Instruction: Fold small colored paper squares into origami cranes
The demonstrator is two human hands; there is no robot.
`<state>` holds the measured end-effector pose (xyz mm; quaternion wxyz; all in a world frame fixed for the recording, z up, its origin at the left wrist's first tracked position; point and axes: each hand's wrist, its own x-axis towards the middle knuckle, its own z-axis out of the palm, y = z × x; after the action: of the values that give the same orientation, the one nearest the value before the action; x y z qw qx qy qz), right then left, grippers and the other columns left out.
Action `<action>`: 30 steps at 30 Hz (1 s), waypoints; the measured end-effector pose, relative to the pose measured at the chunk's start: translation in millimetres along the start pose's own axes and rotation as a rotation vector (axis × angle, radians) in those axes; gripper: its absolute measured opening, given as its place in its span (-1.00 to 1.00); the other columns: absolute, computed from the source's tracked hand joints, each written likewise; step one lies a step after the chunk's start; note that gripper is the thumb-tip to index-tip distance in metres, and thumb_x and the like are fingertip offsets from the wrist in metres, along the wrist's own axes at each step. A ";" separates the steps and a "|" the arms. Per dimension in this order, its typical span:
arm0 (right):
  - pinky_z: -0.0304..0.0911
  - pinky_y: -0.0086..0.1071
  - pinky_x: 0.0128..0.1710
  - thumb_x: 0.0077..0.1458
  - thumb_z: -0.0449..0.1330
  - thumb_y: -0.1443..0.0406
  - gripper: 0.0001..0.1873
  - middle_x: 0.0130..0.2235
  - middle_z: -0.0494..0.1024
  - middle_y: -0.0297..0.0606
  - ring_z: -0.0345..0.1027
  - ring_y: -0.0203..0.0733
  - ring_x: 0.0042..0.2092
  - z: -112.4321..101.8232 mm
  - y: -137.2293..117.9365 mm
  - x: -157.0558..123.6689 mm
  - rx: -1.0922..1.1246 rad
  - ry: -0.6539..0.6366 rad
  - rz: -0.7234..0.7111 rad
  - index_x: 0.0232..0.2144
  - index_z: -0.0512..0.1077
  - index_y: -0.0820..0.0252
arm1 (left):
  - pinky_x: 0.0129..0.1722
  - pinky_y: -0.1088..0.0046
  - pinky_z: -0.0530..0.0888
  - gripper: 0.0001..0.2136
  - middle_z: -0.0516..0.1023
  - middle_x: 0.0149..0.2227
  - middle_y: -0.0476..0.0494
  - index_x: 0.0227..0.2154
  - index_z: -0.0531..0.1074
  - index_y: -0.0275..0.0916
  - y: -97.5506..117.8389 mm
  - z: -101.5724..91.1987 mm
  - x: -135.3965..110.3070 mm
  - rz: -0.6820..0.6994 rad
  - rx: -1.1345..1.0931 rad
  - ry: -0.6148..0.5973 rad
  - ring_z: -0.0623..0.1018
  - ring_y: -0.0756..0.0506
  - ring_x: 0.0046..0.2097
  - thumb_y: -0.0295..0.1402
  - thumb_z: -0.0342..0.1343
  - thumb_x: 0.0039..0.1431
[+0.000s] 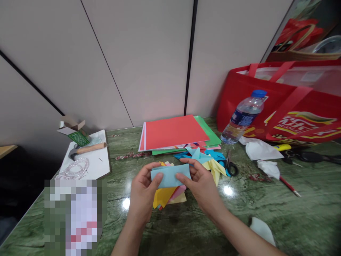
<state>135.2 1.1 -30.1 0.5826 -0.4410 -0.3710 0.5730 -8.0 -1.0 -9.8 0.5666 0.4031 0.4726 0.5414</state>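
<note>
A small light-blue sheet of folded paper [170, 176] is held up level between both hands. My left hand [145, 185] pinches its left end, thumb on the near face and fingers behind. At the other end my right hand [198, 181] grips it the same way. Below the paper lie loose yellow and pink paper pieces [166, 196], partly hidden by it. Just beyond my right hand rest folded blue paper shapes [198, 154] and a pale yellow one [215, 169]. Black-handled scissors [231, 167] lie beside them.
A stack of coloured paper with a red sheet [174, 132] sits by the wall. Right of it stand a water bottle [243, 119] and a red bag [287, 106]. At left, a hammer [86, 149], beads [76, 169] and an open box [76, 131] rest on a white board [102, 161].
</note>
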 end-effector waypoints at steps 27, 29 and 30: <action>0.28 -0.39 -0.36 -0.15 0.29 0.25 -0.64 -0.33 0.51 -0.29 0.35 -0.22 -0.32 0.8 -2.1 -2.1 -0.054 0.003 -0.014 -0.24 0.37 0.15 | -0.50 0.57 0.41 -0.78 0.59 -0.51 -0.03 -0.31 0.42 -0.23 3.4 -0.6 -1.4 -0.019 0.122 0.012 0.51 0.01 -0.50 -0.35 0.23 -0.08; 0.28 -0.37 -0.36 -0.15 0.29 0.24 -0.64 -0.33 0.51 -0.28 0.35 -0.20 -0.31 0.9 -2.5 -2.0 -0.060 0.005 -0.015 -0.23 0.37 0.15 | -0.51 0.57 0.40 -0.78 0.58 -0.51 -0.02 -0.33 0.44 -0.24 4.1 -0.4 -2.0 -0.010 0.150 0.020 0.51 0.00 -0.50 -0.35 0.23 -0.10; 0.29 -0.36 -0.36 -0.16 0.29 0.24 -0.64 -0.33 0.51 -0.28 0.36 -0.19 -0.31 0.9 -2.6 -1.9 -0.063 0.006 -0.014 -0.24 0.37 0.15 | -0.51 0.57 0.40 -0.79 0.58 -0.52 -0.01 -0.34 0.44 -0.23 4.1 -0.4 -2.2 -0.006 0.160 0.025 0.51 0.00 -0.50 -0.35 0.24 -0.10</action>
<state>135.1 -0.6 -27.3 0.5737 -0.4581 -0.3903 0.5557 -9.2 -2.9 -5.7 0.5282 0.4388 0.5224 0.5055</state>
